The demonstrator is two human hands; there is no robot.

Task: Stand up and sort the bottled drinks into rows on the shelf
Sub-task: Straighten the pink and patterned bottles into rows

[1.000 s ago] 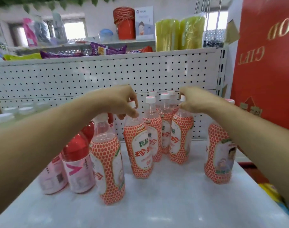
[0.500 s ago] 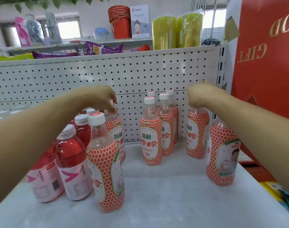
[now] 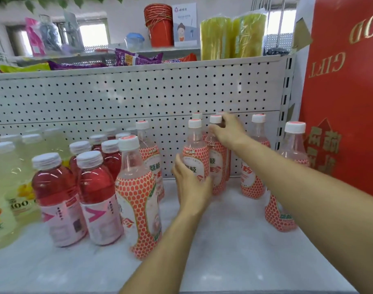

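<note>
Several lychee bottles with orange honeycomb labels and white caps stand on the white shelf (image 3: 234, 251). My left hand (image 3: 191, 185) grips the lower body of the front bottle (image 3: 195, 153) in a middle row against the pegboard. My right hand (image 3: 228, 130) holds the neck of the second bottle (image 3: 215, 126) in that row. Two more lychee bottles (image 3: 253, 166) (image 3: 287, 179) stand at the right, another pair (image 3: 136, 194) (image 3: 149, 158) left of centre. Several red drink bottles (image 3: 94, 192) stand in rows at the left.
Pale yellow drink bottles (image 3: 5, 183) fill the far left. A white pegboard back panel (image 3: 139, 98) closes the shelf behind. A red gift box (image 3: 347, 81) stands at the right edge. Snack bags, red cups and yellow packs sit on the upper shelf.
Both hands let go of the bottles they had carried apart, now standing left and right. My left hand dropped to the front middle bottle's body; my right hand moved left to the second bottle's neck.
</note>
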